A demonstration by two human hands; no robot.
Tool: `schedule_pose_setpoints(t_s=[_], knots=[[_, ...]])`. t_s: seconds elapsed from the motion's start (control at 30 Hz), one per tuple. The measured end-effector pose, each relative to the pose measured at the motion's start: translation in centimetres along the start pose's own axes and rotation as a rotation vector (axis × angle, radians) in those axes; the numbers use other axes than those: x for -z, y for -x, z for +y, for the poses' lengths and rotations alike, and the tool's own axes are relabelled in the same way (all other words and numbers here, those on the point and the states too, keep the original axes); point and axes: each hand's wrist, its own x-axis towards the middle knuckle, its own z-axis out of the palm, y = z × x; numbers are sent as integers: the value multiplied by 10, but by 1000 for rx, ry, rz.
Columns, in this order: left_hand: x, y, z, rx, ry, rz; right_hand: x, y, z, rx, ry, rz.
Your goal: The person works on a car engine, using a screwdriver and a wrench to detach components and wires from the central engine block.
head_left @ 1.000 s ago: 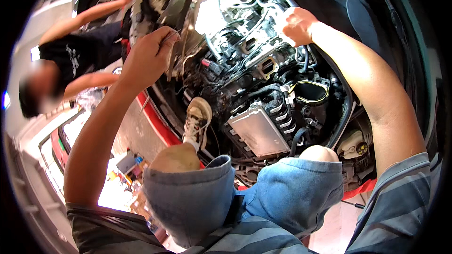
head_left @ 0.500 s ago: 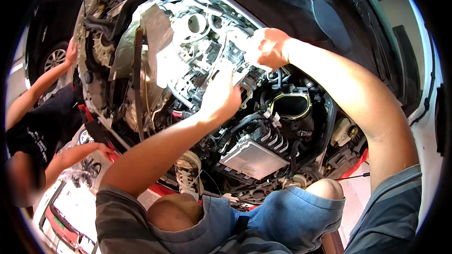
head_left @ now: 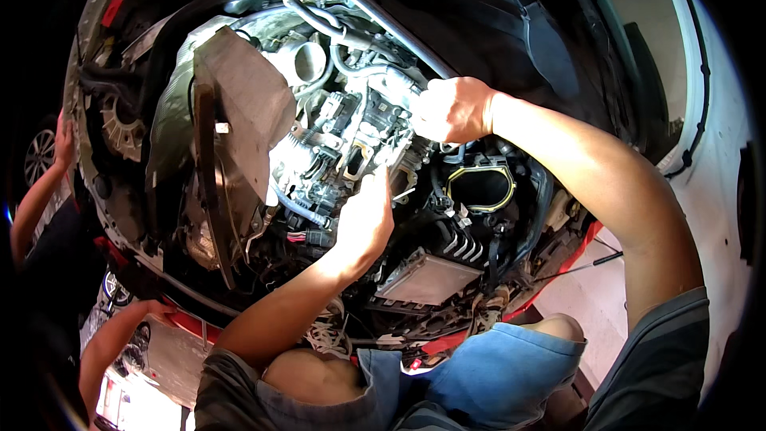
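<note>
Filling eleven o'clock, the hose-laced metal engine [head_left: 343, 116] has the left hand [head_left: 365, 219] at its near side, grip impossible to tell, and the right hand [head_left: 453, 110] fisted at one, contents hidden. Smooth pale floor [head_left: 590, 295] shows at four

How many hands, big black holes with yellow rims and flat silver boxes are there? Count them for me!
Camera wearer's hands: 2
Co-worker's hands: 2
Big black hole with a yellow rim: 1
Flat silver box: 1
Total: 6
</note>
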Motion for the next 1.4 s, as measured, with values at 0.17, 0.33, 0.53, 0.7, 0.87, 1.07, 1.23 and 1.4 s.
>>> schedule_pose_setpoints(t_s=[0.17, 0.33, 0.53, 0.7, 0.87, 1.07, 1.23, 1.4], knots=[[5, -3, -2, -27, -76, -25, -3, -2, 1, -44, -40, -4], [9, -6, 4, -25, -127, 15, 0, -4, 2, -68, -11, -74], [-5, -12, 8, -82, -87, 227, 6, -12, 3, -62, 26, -239], [0, -13, 14, 1, -75, 128, 29, -34, -28, -417, -65, -580], [-15, -4, 14, -115, -144, 319, 17, -13, -73, -762, -206, -333], [-23, -4, 15, -133, -261, 229, 23, -18, -61, -965, -601, -262], [-29, -4, 11, -145, -308, 248, 26, -25, -57, -842, -421, -243], [-25, -6, 11, -154, -328, 260, 8, -18, -57, -608, -171, -308]])
